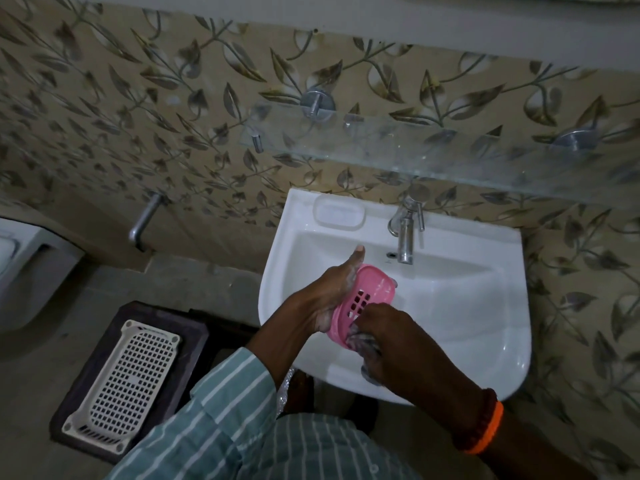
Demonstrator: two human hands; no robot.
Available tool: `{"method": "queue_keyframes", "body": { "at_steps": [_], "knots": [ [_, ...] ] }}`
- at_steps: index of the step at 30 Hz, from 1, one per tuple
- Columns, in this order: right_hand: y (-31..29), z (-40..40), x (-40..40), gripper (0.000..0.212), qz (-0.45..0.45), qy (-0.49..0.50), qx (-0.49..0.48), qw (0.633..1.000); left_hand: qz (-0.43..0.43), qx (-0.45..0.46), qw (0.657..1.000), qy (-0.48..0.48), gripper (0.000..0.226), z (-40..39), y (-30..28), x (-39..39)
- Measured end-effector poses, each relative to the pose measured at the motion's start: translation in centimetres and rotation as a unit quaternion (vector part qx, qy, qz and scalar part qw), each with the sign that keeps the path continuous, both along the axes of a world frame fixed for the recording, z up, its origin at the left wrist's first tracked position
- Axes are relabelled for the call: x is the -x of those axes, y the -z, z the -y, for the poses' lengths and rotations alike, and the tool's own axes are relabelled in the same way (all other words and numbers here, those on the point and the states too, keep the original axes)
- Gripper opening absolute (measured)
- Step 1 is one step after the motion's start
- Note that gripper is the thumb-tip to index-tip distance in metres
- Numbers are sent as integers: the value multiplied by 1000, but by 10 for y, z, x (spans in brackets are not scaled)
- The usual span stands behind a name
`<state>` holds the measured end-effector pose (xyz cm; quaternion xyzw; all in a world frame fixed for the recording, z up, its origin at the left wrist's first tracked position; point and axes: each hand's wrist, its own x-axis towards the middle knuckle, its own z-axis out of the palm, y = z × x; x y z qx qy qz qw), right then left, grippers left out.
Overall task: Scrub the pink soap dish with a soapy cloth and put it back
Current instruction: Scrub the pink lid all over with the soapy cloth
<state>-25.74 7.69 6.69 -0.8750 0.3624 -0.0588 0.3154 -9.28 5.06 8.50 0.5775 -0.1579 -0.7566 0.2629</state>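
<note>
Left hand (334, 289) has the pink soap dish (360, 303) cupped from the 9 o'clock side, thumb sticking out toward 12, tilted over the white sink (467, 306). Right hand (391, 341) is bunched around a greyish soapy cloth (362, 337), pressing it on the dish's 6 o'clock end. Lighting's dim, so I think that's suds on the fingers. Tap (405, 237) sits at 1 o'clock from the dish.

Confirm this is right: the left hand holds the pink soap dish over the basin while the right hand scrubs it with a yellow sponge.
Not quite. The head view shows the right hand scrubbing with a grey soapy cloth, not a yellow sponge. The left hand does hold the pink soap dish over the basin.
</note>
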Motion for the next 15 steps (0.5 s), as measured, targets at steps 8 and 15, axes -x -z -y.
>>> {"method": "queue_keyframes", "body": {
  "at_steps": [8,15],
  "knots": [
    [-8,-3,-10,8,17,-22,-9,1000,-3,-5,1000,-7,77,1,-3,-2],
    [-4,7,-5,19,1,-5,35,999,6,5,1000,-15,81,-1,-3,1]
  ]
}}
